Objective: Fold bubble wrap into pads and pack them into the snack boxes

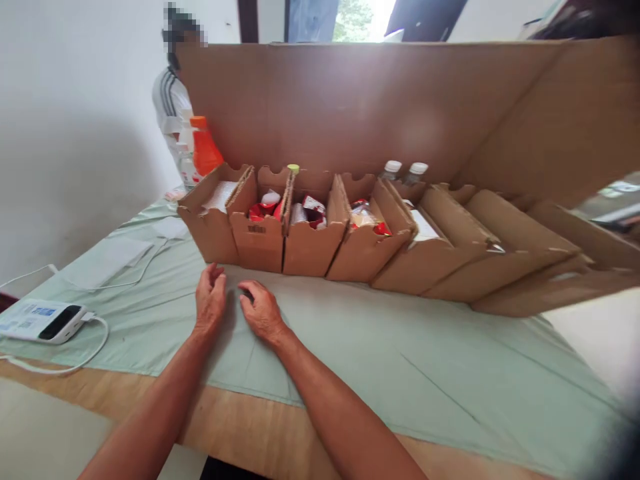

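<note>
My left hand (211,298) rests on the pale green cloth (340,340), just in front of the leftmost cardboard box (215,237). Its fingers curl loosely, thumb a little apart, and nothing shows in it. Beside it on the right lies my right hand (262,313), curved with a gap between thumb and fingers and no object in them. Nearest to it is a second cardboard box (260,245) holding red packets (259,212). Neither hand appears to touch a box. More boxes continue to the right, some with packets or white items (423,225) inside.
Behind the boxes rises a tall cardboard panel (340,107). An orange bottle (205,148) and white-capped bottles (393,169) stand behind the row. To the left lies a white power bank (57,323) with a cable (103,337). A person (170,97) is beyond the panel.
</note>
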Demonstrator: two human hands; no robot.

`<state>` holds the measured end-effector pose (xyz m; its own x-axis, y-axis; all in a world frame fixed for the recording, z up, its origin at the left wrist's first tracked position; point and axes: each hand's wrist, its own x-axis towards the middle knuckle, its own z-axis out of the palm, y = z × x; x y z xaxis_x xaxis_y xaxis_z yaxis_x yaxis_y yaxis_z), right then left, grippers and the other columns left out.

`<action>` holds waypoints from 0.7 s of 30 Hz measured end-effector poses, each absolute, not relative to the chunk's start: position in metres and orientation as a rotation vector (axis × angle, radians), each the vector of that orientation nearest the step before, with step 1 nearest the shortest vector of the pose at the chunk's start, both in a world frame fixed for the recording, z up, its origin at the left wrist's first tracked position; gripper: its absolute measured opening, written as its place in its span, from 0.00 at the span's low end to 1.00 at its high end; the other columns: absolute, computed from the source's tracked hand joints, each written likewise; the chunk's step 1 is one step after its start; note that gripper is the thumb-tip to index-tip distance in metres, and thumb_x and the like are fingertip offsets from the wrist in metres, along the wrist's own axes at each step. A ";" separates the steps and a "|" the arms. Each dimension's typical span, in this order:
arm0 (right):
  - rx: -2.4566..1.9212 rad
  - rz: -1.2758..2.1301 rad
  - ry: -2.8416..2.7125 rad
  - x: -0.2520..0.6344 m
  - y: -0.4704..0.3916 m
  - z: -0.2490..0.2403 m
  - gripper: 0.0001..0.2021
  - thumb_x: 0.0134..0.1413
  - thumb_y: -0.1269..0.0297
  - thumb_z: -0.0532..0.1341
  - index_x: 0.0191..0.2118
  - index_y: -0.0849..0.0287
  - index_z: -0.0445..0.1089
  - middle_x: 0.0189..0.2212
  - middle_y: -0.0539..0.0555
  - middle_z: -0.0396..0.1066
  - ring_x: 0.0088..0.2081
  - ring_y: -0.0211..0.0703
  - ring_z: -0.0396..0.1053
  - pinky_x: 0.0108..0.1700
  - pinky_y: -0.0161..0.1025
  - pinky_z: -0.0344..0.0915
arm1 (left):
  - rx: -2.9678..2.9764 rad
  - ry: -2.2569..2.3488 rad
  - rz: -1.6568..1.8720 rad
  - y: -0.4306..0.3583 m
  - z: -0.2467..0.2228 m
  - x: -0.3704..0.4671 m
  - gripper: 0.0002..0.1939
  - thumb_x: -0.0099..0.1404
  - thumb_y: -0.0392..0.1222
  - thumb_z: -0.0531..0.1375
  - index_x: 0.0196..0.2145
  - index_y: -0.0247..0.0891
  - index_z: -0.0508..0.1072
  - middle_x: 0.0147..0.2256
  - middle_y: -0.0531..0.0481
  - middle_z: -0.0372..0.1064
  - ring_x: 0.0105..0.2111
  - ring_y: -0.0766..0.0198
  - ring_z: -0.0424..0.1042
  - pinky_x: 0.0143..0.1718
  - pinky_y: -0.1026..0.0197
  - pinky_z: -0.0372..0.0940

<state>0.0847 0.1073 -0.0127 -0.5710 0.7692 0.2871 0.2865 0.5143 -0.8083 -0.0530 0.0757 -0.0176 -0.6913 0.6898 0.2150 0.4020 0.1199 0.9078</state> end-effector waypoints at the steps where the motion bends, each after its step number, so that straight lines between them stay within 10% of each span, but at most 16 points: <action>1: -0.864 0.940 -2.140 0.084 0.106 -0.012 0.15 0.62 0.74 0.57 0.50 0.56 0.75 0.52 0.58 0.78 0.55 0.48 0.73 0.62 0.48 0.67 | 1.100 2.147 1.575 0.075 -0.017 -0.053 0.25 0.66 0.51 0.55 0.57 0.39 0.70 0.51 0.40 0.75 0.52 0.50 0.76 0.62 0.43 0.66; 13: -0.695 0.160 -2.679 0.120 0.024 -0.007 0.12 0.67 0.60 0.57 0.45 0.58 0.76 0.50 0.54 0.78 0.56 0.48 0.70 0.57 0.45 0.68 | 1.359 2.246 1.232 0.051 0.014 -0.033 0.11 0.58 0.53 0.60 0.38 0.51 0.73 0.34 0.55 0.69 0.50 0.38 0.71 0.62 0.23 0.60; 21: -0.663 0.004 -2.777 0.335 -0.069 0.011 0.13 0.72 0.53 0.55 0.51 0.49 0.74 0.61 0.42 0.73 0.64 0.35 0.64 0.62 0.35 0.62 | 1.597 2.341 0.997 0.045 -0.005 -0.037 0.29 0.58 0.61 0.56 0.58 0.74 0.68 0.59 0.62 0.68 0.52 0.32 0.72 0.60 0.23 0.62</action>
<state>0.3348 -0.0686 0.0105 -0.8536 0.4431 0.2739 0.4423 0.8943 -0.0682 -0.0375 0.0449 -0.0049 -0.4277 0.8702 0.2445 0.7792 0.2178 0.5877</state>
